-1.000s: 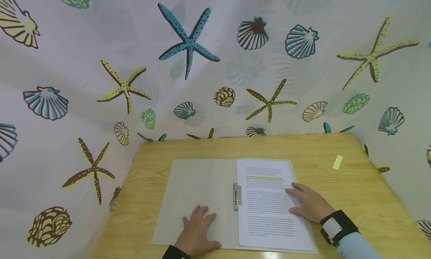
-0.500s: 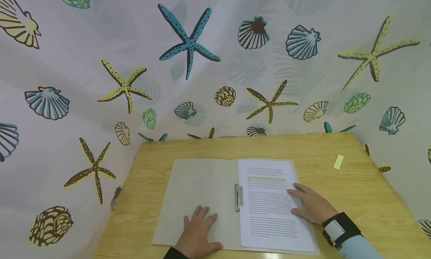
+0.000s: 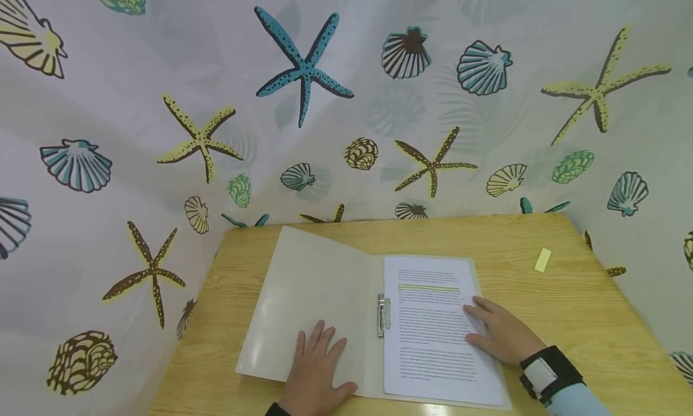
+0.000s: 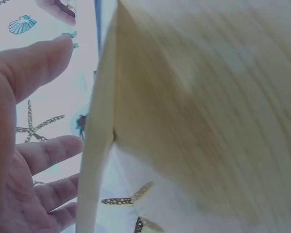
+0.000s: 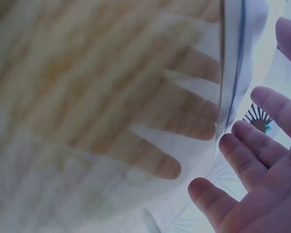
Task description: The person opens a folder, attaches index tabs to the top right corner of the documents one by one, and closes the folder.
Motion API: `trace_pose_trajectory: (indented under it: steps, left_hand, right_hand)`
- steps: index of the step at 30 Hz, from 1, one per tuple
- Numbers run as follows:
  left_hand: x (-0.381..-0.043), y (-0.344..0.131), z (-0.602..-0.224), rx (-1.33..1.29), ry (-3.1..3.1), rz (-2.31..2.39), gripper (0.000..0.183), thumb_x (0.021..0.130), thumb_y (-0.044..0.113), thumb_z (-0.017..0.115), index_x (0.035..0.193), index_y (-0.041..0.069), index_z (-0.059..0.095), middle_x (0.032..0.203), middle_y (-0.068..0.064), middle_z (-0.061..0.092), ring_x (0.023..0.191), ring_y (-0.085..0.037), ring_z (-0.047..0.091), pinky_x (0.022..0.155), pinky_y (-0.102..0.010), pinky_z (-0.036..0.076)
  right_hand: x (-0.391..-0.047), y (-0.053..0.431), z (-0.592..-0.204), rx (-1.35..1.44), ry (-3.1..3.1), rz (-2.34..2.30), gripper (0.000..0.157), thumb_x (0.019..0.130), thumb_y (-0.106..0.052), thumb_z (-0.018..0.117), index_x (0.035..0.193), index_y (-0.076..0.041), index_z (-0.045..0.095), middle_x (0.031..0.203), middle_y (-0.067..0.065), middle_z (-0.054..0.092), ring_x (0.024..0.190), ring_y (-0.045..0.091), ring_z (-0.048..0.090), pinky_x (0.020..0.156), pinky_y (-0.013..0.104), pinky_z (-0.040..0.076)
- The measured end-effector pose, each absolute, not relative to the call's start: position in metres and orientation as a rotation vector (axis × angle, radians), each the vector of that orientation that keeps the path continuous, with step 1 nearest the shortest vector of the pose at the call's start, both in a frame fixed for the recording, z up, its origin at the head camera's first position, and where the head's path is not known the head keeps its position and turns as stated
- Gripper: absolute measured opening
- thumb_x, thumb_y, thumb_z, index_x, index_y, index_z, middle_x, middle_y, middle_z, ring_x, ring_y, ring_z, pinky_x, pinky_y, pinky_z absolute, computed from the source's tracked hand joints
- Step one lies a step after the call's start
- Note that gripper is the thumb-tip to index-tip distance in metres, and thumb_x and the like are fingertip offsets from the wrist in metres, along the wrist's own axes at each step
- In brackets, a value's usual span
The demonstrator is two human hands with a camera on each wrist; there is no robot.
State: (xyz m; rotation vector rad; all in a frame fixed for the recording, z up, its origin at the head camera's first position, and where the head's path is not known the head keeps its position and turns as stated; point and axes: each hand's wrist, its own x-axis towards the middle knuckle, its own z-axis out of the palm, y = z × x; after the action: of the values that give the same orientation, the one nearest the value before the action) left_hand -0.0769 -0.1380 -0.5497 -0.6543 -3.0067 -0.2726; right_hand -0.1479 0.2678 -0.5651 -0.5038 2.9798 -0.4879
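Observation:
A pale, file-style folder [image 3: 373, 368] lies spread on the table, its left cover [image 3: 308, 278] tilted up off the wood along the outer edge. My left hand [image 3: 316, 368] rests on that cover's inner face with fingers spread; in the left wrist view the fingers [image 4: 53, 153] extend along the raised cover [image 4: 94, 160]. On the right half lies a stack of printed paper [image 3: 433, 344] with a yellow highlighted line, beside a metal clip [image 3: 382, 315] at the spine. My right hand [image 3: 503, 332] touches the paper's right edge, its fingers [image 5: 252, 145] fairly straight in the right wrist view.
A small yellow paper slip [image 3: 543, 260] lies at the back right of the wooden table [image 3: 574, 320]. A white curtain [image 3: 335, 103] printed with shells and starfish hangs behind the table and along both sides.
The folder's left cover was flat on the table and now slants upward at its outer edge. My left hand has risen slightly with it. My right hand stays nearly where it was.

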Motion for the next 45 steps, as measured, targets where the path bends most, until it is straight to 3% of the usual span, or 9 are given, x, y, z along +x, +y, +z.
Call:
trace_pose_trajectory:
  steps: [11, 18, 26, 32, 34, 38, 45]
  left_hand:
    - [-0.072, -0.126, -0.530, -0.706, -2.957, -0.314, 0.073, 0.076, 0.060, 0.070, 0.131, 0.013, 0.058, 0.141, -0.012, 0.046, 0.141, -0.035, 0.024, 0.108, -0.060, 0.023]
    - [-0.072, -0.113, -0.527, -0.773, -2.894, -0.503, 0.067, 0.080, 0.050, 0.072, 0.131, 0.009, 0.057, 0.139, -0.012, 0.048, 0.138, -0.032, 0.031, 0.106, -0.046, 0.036]
    - [-0.064, -0.099, -0.521, -0.838, -2.698, -0.663, 0.061, 0.080, 0.039, 0.076, 0.130, 0.009, 0.055, 0.131, -0.008, 0.053, 0.131, -0.029, 0.042, 0.093, -0.043, 0.049]
    - [-0.062, -0.095, -0.523, -0.856, -2.599, -0.691, 0.058, 0.082, 0.038, 0.075, 0.129, 0.010, 0.055, 0.127, -0.005, 0.054, 0.127, -0.028, 0.047, 0.090, -0.040, 0.051]
    - [-0.062, -0.094, -0.524, -0.846, -2.591, -0.696, 0.058, 0.081, 0.038, 0.075, 0.129, 0.009, 0.055, 0.126, -0.006, 0.055, 0.127, -0.028, 0.047, 0.090, -0.040, 0.051]
    - [-0.061, -0.093, -0.525, -0.809, -2.619, -0.714, 0.060, 0.081, 0.037, 0.075, 0.131, 0.011, 0.054, 0.127, -0.004, 0.055, 0.128, -0.025, 0.047, 0.092, -0.041, 0.050]
    - [-0.062, -0.090, -0.530, -0.803, -2.567, -0.713, 0.062, 0.081, 0.034, 0.075, 0.133, 0.010, 0.052, 0.124, -0.004, 0.055, 0.124, -0.028, 0.049, 0.093, -0.042, 0.049]
  right_hand:
    - [-0.157, 0.285, -0.557, -0.323, 3.065, -0.613, 0.052, 0.092, -0.032, 0.064, 0.130, 0.002, 0.056, 0.132, 0.028, 0.050, 0.120, 0.049, 0.047, 0.094, 0.062, 0.040]
    - [-0.181, 0.329, -0.547, 0.165, 3.151, -0.760, 0.045, 0.097, -0.030, 0.053, 0.115, 0.011, 0.058, 0.102, 0.033, 0.063, 0.083, 0.045, 0.064, 0.063, 0.051, 0.051]
    - [-0.220, 0.381, -0.547, 0.586, 3.001, -0.611, 0.073, 0.095, -0.052, 0.044, 0.117, 0.017, 0.049, 0.095, 0.035, 0.061, 0.072, 0.042, 0.059, 0.053, 0.045, 0.046]
    - [-0.238, 0.393, -0.556, 0.709, 2.857, -0.468, 0.072, 0.092, -0.060, 0.039, 0.083, 0.010, 0.053, 0.063, 0.016, 0.049, 0.056, 0.029, 0.049, 0.046, 0.040, 0.042]
    - [-0.242, 0.392, -0.558, 0.753, 2.851, -0.442, 0.071, 0.092, -0.060, 0.039, 0.077, 0.009, 0.053, 0.062, 0.014, 0.047, 0.055, 0.028, 0.049, 0.047, 0.039, 0.042]
    - [-0.250, 0.386, -0.563, 0.823, 2.841, -0.401, 0.071, 0.093, -0.058, 0.040, 0.080, 0.011, 0.053, 0.064, 0.016, 0.048, 0.056, 0.028, 0.049, 0.048, 0.039, 0.042]
    - [-0.251, 0.379, -0.549, 0.777, 2.851, -0.407, 0.057, 0.096, -0.040, 0.038, 0.088, 0.014, 0.056, 0.072, 0.025, 0.057, 0.064, 0.036, 0.058, 0.055, 0.045, 0.046]
